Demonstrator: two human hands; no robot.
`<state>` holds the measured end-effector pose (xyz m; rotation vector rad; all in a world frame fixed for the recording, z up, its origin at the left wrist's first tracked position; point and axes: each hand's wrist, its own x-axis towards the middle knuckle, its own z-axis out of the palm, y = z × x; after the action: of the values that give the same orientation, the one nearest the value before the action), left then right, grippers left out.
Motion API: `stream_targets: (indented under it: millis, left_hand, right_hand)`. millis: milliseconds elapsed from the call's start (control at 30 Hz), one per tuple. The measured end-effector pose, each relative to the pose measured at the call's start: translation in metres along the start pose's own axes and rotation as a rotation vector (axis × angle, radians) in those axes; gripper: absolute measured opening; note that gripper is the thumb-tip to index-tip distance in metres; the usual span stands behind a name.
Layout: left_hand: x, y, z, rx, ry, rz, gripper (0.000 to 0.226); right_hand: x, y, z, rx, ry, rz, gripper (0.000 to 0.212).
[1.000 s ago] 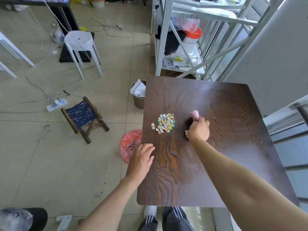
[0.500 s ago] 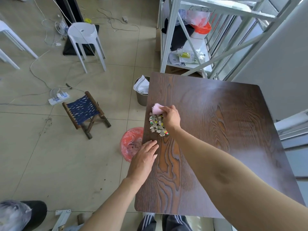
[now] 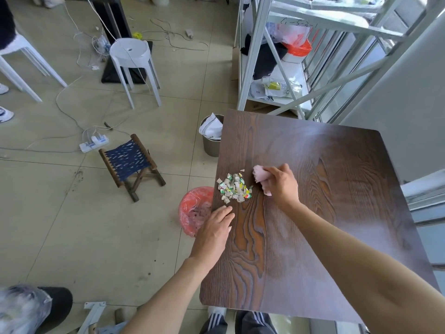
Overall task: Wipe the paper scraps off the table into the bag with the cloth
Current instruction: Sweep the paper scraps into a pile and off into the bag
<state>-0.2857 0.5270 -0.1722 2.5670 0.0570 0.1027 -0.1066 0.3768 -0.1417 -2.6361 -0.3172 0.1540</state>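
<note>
Head view, looking down over a dark wood-grain table (image 3: pixel 325 213). Right hand (image 3: pixel 280 185) curled closed around a pink cloth (image 3: pixel 260 175), bunched, one end poking out past the fingers toward the far left, another bit showing under the palm; pressed on or just above the tabletop (contact hard to judge). Paper scraps (image 3: pixel 234 188) heaped in a small loose pile just beside the cloth, on its left, close to the table's left edge; mostly white and grey bits, a few with green, yellow and red print; one stray piece lying slightly beyond the heap on the far side. Left hand (image 3: pixel 215 231) flat, palm down, fingers loosely spread and holding nothing, resting at the table's left edge nearer the body than the scraps, fingertips on the wood. Red bag (image 3: pixel 192 210) open on the floor directly below that edge, partly hidden by the left hand and the tabletop. Elsewhere on the tiled floor: a grey bin (image 3: pixel 212 138) with white paper in it against the table's far-left corner, a folding stool (image 3: pixel 131 165) with a blue woven seat, a white plastic stool (image 3: pixel 131 59), and a power strip (image 3: pixel 94 143) with trailing cables.
</note>
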Motion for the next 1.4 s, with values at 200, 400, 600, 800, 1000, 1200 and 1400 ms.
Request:
stream_targets:
  millis: [200,400,600,800,1000,1200,1400]
  left_hand:
    - [-0.005,-0.002,-0.003,0.033,0.001,0.018,0.035]
    - [-0.005,-0.003,-0.001,0.045,0.006,0.017,0.034]
    - [-0.005,-0.004,0.000,0.019,0.015,0.012,0.035]
    - [-0.006,-0.004,0.003,0.023,0.013,-0.003,0.035]
    - [-0.006,-0.004,0.006,0.038,0.017,-0.016,0.035]
    - [-0.005,-0.008,0.005,0.039,0.019,0.011,0.035]
    - [0.003,-0.014,0.008,0.022,-0.005,0.009,0.032]
  right_hand:
    - [-0.024,-0.035,0.020,0.059,-0.024,0.158,0.045]
    - [-0.029,-0.066,0.032,0.021,-0.084,0.206,0.042]
    - [-0.012,-0.056,0.020,0.004,-0.170,0.229,0.046]
    - [-0.012,-0.060,0.019,-0.065,-0.209,0.215,0.046]
    - [-0.013,-0.066,0.025,-0.018,-0.212,0.257,0.048]
    - [-0.011,-0.094,0.038,0.077,-0.202,0.261,0.047]
    - [-0.005,-0.113,0.048,0.163,-0.165,0.298,0.046]
